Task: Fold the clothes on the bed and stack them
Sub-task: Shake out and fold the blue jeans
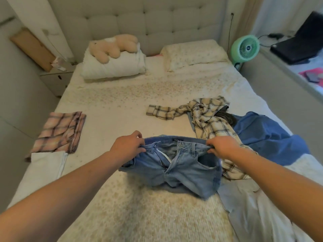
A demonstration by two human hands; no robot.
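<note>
I hold up light blue denim shorts [185, 170] by the waistband over the middle of the bed [122, 109], fly open and facing me. My left hand [128, 147] grips the waistband's left end and my right hand [221, 147] grips its right end. A folded pink plaid garment [61, 131] lies on a folded white one [47, 165] at the bed's left edge. To the right lie a crumpled cream plaid shirt [208, 117], a blue garment [267, 137] and a pale grey-white garment [253, 212].
A folded white duvet [113, 67] with a plush toy [111, 46] and a pillow [192, 53] sit by the headboard. A green fan [245, 48] stands at the bed's far right corner. A nightstand [54, 79] is on the left, a desk with a laptop [300, 44] on the right.
</note>
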